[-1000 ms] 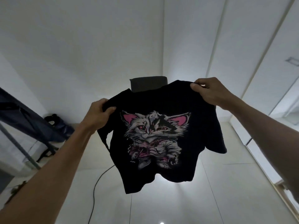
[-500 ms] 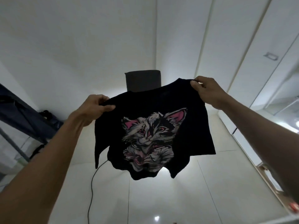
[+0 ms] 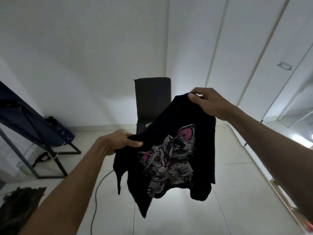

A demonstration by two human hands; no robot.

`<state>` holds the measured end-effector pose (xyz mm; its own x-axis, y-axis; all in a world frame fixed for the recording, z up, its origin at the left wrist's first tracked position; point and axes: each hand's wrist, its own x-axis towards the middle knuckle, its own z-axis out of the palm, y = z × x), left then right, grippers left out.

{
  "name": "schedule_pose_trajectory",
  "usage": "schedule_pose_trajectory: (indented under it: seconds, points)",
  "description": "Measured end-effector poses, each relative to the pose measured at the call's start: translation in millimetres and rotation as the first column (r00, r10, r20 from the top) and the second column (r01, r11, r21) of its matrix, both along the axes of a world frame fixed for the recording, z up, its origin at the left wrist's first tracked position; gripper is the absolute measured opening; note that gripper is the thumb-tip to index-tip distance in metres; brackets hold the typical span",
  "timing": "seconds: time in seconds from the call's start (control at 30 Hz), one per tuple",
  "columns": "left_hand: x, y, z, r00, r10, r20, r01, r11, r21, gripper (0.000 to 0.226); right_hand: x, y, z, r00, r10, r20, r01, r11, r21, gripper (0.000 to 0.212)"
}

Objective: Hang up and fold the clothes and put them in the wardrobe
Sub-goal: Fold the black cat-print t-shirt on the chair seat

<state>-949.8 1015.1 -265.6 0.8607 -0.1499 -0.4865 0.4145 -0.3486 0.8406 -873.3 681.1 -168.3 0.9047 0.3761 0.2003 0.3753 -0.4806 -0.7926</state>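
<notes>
White walls and pale floor tiles (image 3: 228, 192) fill most of the frame, with tall white wardrobe doors (image 3: 254, 56) running up the right side and a dark chair (image 3: 152, 99) standing at centre against the back wall. At the left edge a dark metal frame (image 3: 49, 160) carries blue fabric, and a black cable (image 3: 96, 192) trails over the floor.

You hold the black T-shirt (image 3: 177, 133) in the air at centre frame, its cat print facing you. Your left hand (image 3: 116, 141) pinches one shoulder, thumb on top and fingers curled under the cloth. Your right hand (image 3: 208, 100) grips the other shoulder, fingers curled round the fabric.

A second ago both hands were near level and the shirt hung flat. Now your left hand has dropped well below your right, so the shirt slants and its lower edge bunches and swings. That reads as a shake-out or the start of a fold. Nothing is folded yet, and the wardrobe is yet to be reached.
</notes>
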Motion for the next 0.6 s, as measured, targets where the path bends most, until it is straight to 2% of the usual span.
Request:
schedule_pose_trajectory:
  seconds: [0.07, 0.2, 0.3, 0.37, 0.43, 0.47, 0.5, 0.53, 0.6]
  points:
    - [-2.3, -11.2, -8.7, 0.999, 0.031, -0.029, -0.032, 0.998, -0.047, 0.030, 0.7, 6.2, 4.4, 0.999, 0.039, 0.014, -0.039, 0.998, -0.040, 0.021]
    - [5.0, -10.7, -16.7, 0.969, 0.241, 0.051, -0.210, 0.916, -0.341, 0.024, 5.4, 0.6, 17.9, 0.999, 0.030, 0.038, -0.025, 0.992, -0.121, 0.022]
    - [14.9, -4.4, -6.9, 0.949, 0.284, 0.134, -0.215, 0.898, -0.383, 0.029, 9.7, -10.9, 21.6, 0.999, 0.011, 0.041, -0.006, 0.991, -0.134, 0.022]
    - [19.9, -2.4, 2.1, 0.959, 0.228, 0.167, -0.163, 0.929, -0.332, 0.029, 11.7, -14.8, 21.0, 0.999, 0.013, 0.046, -0.007, 0.991, -0.133, 0.022]
    - [21.1, -6.5, 8.8, 0.993, 0.024, 0.119, -0.011, 0.994, -0.107, 0.034, 13.8, -15.7, 21.3, 0.998, 0.011, 0.060, -0.003, 0.992, -0.129, 0.022]
    - [20.7, -10.7, 8.8, 0.995, -0.076, 0.059, 0.075, 0.997, 0.007, 0.038, 15.1, -16.1, 21.9, 0.998, 0.007, 0.068, 0.003, 0.990, -0.139, 0.022]
    - [20.3, -14.6, 7.4, 0.994, -0.108, 0.022, 0.106, 0.991, 0.081, 0.038, 16.1, -16.5, 22.4, 0.997, 0.005, 0.076, 0.007, 0.987, -0.161, 0.022]
    - [19.7, -17.0, 6.0, 0.997, -0.074, 0.028, 0.071, 0.992, 0.105, 0.037, 16.8, -17.5, 22.5, 0.997, 0.008, 0.082, 0.008, 0.982, -0.191, 0.022]
    - [22.5, -13.6, 5.7, 0.984, 0.124, 0.125, -0.124, 0.992, -0.007, 0.032, 20.2, -23.7, 20.8, 0.995, 0.004, 0.096, 0.020, 0.968, -0.249, 0.022]
